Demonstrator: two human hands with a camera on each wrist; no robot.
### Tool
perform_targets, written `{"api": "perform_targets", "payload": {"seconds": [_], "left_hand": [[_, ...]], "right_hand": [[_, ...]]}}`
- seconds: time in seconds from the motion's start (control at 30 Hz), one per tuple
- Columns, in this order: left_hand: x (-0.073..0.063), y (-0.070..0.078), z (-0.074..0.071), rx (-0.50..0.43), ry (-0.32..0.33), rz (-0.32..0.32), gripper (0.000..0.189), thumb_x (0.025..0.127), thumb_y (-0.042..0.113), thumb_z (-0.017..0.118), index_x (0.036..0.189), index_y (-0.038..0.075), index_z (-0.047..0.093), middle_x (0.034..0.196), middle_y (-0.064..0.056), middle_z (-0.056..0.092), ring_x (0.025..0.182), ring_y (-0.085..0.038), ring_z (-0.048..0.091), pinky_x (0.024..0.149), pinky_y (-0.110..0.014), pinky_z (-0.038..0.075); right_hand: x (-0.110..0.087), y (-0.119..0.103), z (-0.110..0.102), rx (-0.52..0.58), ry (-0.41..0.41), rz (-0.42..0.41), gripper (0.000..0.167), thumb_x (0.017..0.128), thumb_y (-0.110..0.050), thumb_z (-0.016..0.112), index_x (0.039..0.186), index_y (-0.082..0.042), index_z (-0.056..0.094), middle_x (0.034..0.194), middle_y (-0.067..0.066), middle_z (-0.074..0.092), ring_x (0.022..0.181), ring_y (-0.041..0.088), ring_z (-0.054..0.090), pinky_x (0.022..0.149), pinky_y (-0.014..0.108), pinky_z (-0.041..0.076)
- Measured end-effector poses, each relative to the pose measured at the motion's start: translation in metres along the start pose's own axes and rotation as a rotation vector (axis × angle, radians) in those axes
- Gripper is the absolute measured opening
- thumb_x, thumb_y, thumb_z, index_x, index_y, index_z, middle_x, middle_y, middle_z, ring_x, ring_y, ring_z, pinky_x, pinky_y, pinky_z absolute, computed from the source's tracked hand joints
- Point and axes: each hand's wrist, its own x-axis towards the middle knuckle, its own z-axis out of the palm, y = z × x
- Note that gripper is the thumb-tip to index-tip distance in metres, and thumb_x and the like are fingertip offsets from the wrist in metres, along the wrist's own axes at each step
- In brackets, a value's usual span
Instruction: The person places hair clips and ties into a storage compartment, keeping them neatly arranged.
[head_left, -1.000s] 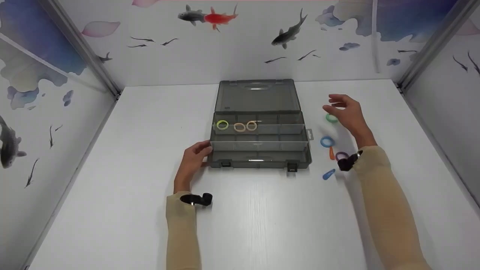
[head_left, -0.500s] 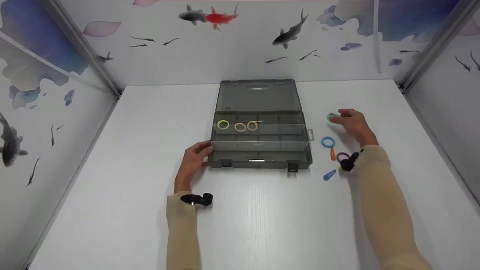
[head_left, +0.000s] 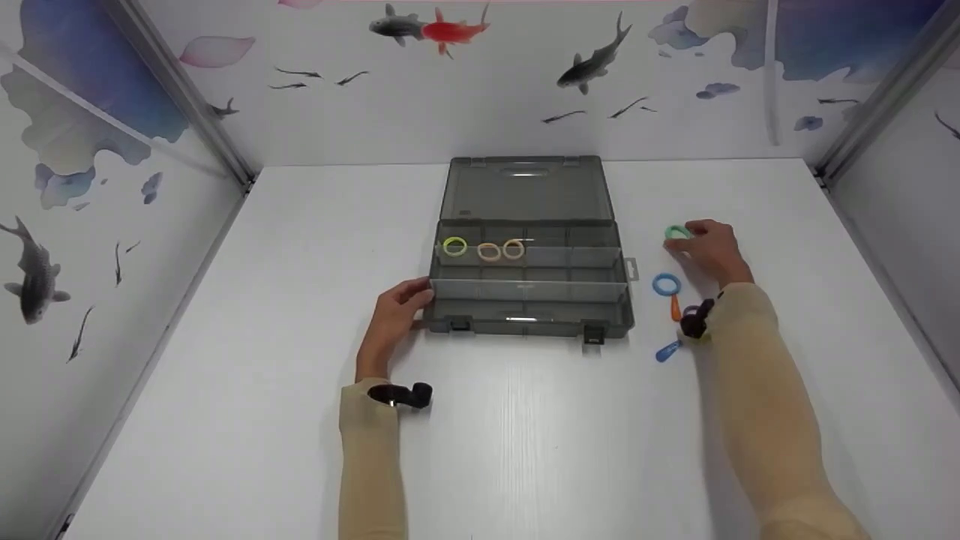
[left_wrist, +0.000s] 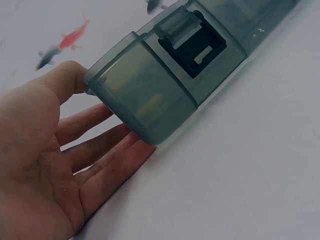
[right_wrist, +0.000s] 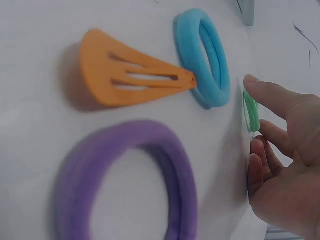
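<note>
A grey see-through compartment box (head_left: pixel 525 328) lies with its lid up on the white table. My left hand (head_left: pixel 396 315) holds its left front corner, thumb at the rim (left_wrist: pixel 89 86) and fingers against the side wall. My right hand (head_left: pixel 712 251) is at a green hair tie (head_left: pixel 676 232) right of the box, thumb and forefinger at opposite edges of it. In the right wrist view the green hair tie (right_wrist: pixel 251 111) sits between those fingers, on the table. A yellow-green hair tie (head_left: pixel 454 247) and two peach ones (head_left: pixel 489 252) are in the box's back row.
Near my right forearm lie a blue hair tie (head_left: pixel 666 284), an orange snap clip (head_left: pixel 675 307), a purple hair tie (right_wrist: pixel 127 185) and a blue snap clip (head_left: pixel 667 351). Something yellow is partly hidden under the wrist camera. Printed walls (head_left: pixel 510 112) enclose the table.
My right hand has come down from above onto the green hair tie, its thumb and forefinger closing in around it. The left hand stays at the box corner. The head view has shifted slightly.
</note>
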Motion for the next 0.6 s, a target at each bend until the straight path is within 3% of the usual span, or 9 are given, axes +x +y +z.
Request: {"api": "perform_targets", "payload": {"seconds": [0.33, 0.6], "left_hand": [[0.0016, 0.0028, 0.0021, 0.022, 0.004, -0.011, 0.041, 0.1, 0.031, 0.06, 0.139, 0.018, 0.059, 0.142, -0.006, 0.059, 0.13, -0.024, 0.056, 0.106, -0.044, 0.048], [0.0015, 0.0004, 0.0001, 0.021, -0.003, -0.014, 0.042, 0.1, 0.032, 0.06, 0.14, 0.018, 0.058, 0.143, -0.006, 0.058, 0.131, -0.024, 0.056, 0.107, -0.044, 0.048]], "right_hand": [[0.0011, -0.0034, 0.0043, 0.058, 0.058, 0.038, 0.067, 0.1, -0.032, 0.062, 0.152, -0.001, 0.034, 0.156, 0.025, 0.034, 0.142, 0.041, 0.035, 0.121, 0.052, 0.03], [0.0016, -0.0073, 0.0045, 0.071, 0.047, 0.05, 0.064, 0.099, -0.034, 0.061, 0.15, -0.002, 0.038, 0.153, 0.023, 0.038, 0.138, 0.038, 0.038, 0.12, 0.051, 0.032]]}}
